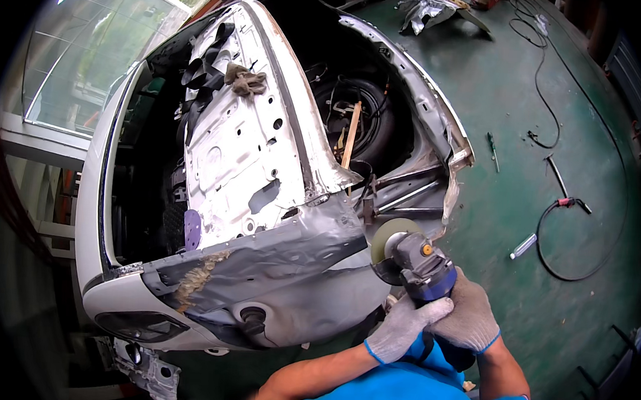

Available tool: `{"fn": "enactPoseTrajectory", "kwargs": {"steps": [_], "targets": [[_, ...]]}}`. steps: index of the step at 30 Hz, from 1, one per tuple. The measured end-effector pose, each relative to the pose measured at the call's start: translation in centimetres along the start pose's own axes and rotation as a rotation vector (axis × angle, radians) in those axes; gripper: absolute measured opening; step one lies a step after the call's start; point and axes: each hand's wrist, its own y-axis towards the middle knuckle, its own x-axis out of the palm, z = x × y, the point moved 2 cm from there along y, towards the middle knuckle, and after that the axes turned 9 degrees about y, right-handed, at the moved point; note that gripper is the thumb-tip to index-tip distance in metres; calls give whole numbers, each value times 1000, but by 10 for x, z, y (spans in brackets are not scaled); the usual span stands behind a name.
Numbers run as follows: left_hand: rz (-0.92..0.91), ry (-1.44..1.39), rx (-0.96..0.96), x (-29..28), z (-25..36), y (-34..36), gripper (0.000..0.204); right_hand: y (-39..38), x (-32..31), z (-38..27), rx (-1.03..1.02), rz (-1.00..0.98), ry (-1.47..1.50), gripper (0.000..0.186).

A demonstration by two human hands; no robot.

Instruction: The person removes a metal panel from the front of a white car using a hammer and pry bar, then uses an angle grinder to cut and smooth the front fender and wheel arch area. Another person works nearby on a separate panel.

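Note:
Both my hands wear grey knit gloves with blue cuffs. My right hand (468,314) is wrapped round the body of an angle grinder (427,263), and my left hand (403,326) closes on it from the left, fingers partly hidden. The grinder's pale green disc (392,238) sits close to the torn rear corner of a stripped car body (280,245). Whether the disc touches the metal I cannot tell. Dented grey sheet metal runs left from there, with tan fibrous residue (202,277) on it. A purple perforated sanding disc (193,230) stands by the white panel.
A grey-brown glove (245,81) lies on the white panel. Inside the trunk, a wooden stick (352,135) leans by a round black tyre (368,107). On the green floor lie a screwdriver (492,152), a hammer (558,176), a looped black cable (538,241) and crumpled metal (427,10).

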Motion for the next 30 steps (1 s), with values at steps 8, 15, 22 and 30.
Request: {"fn": "enactPoseTrajectory", "kwargs": {"steps": [8, 15, 22, 30], "targets": [[-71, 6, -48, 15, 9, 27, 63, 12, -23, 16, 38, 28, 49, 69], [16, -204, 28, 15, 16, 28, 50, 29, -26, -10, -93, -12, -158, 67], [67, -500, 92, 11, 33, 13, 54, 46, -21, -58, -116, -172, -484, 74], [21, -703, 116, 5, 32, 7, 44, 50, -8, -94, -126, -238, -756, 68]]}}
